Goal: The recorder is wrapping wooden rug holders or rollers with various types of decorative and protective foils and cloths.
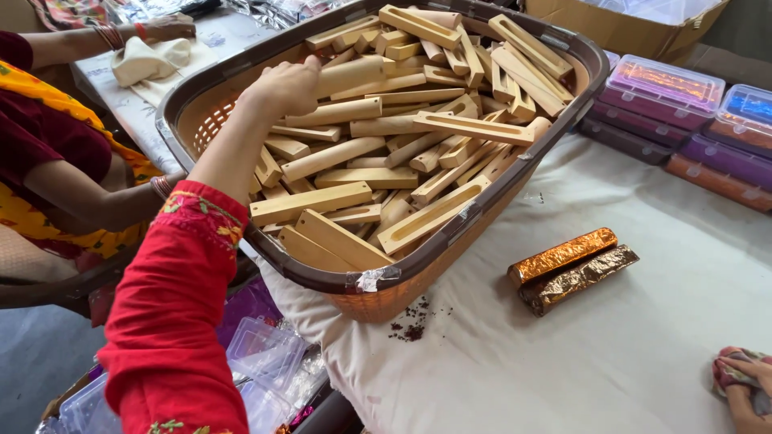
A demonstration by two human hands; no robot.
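Note:
My left hand [285, 84], on a red embroidered sleeve, reaches into a large brown and orange plastic basket [378, 281] heaped with several pale wooden blocks [386, 173], some slotted, some rounded. Its fingers curl round one rounded wooden block [347, 76] near the basket's far left side. My right hand [744, 386] lies at the bottom right corner on the white cloth, mostly cut off by the frame edge, with patterned red fabric at it. Two foil-wrapped bars, one orange [563, 255] and one bronze [581, 279], lie on the cloth just right of the basket.
Another person in yellow and maroon sits at the left, a bangled hand [165, 28] on a cream cloth. Stacked lidded plastic boxes [667, 88] with coloured foil stand at the right, a cardboard box [627, 28] behind. Clear plastic boxes [261, 354] lie below the table edge. Dark crumbs [410, 325] lie by the basket.

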